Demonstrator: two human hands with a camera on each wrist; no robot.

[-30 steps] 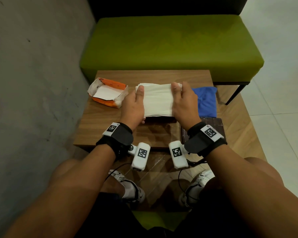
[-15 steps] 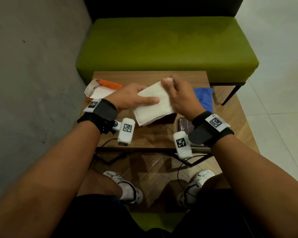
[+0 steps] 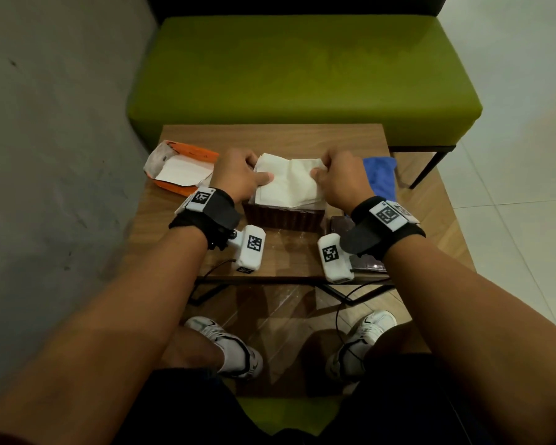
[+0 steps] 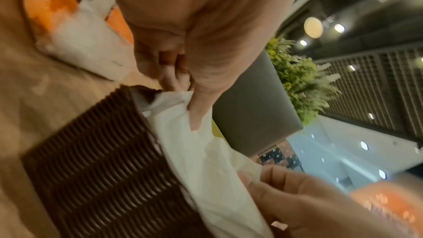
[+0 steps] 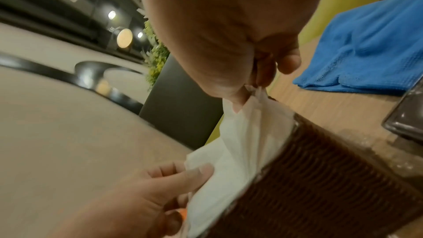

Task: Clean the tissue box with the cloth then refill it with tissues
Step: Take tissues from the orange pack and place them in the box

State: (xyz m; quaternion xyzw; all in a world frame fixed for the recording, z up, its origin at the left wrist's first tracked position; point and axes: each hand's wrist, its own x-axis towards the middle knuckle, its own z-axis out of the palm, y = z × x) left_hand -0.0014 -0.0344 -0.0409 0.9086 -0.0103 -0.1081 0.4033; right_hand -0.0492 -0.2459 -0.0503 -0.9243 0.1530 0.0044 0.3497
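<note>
Two hands work a soft white stack of tissues into a dark ribbed tissue box on the wooden desk, the left hand and right hand each pinching an end in its grip. Thin sheets could crumple or tear if forced past the stiff rim. A blue cloth lies just right of the right grip.

No readable text anywhere; only black-and-white square code markers on the wrist-worn camera units and straps.
</note>
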